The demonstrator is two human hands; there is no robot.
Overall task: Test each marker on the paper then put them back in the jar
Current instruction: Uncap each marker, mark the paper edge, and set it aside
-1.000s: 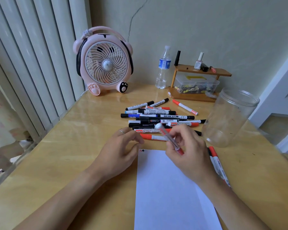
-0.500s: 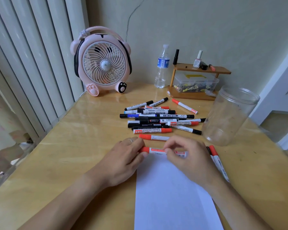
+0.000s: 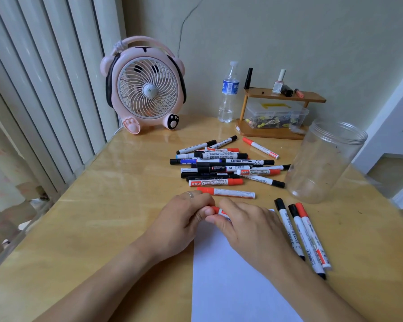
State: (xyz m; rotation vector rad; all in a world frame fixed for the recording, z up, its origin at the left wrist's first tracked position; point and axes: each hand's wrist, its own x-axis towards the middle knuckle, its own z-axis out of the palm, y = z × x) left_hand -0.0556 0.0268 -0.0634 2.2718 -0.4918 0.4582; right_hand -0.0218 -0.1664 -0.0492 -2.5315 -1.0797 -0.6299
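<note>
Head view, left to right: a pink bear-shaped desk fan (image 3: 147, 86) stands at the back of the wooden table (image 3: 91, 217), with a water bottle (image 3: 228, 91) and a small wooden shelf (image 3: 282, 112) beyond it. Nearer, the left hand (image 3: 184, 219) curls its fingers around the red cap end of a red whiteboard marker (image 3: 218, 210), and the right hand (image 3: 249, 225) grips the barrel, both just above the top edge of the white paper (image 3: 230, 287). Behind them lies the pile of markers (image 3: 226, 166); three more markers (image 3: 305, 238) lie just right of the sheet. The clear plastic jar (image 3: 323, 161) stands upright and empty at the right.

The cap looks about to come off. A hard tug could send it flying into the pile, or jerk the right elbow toward the jar and the loose trio, rolling them off the edge. The tip itself is hidden, so ink on fingers is possible.
</note>
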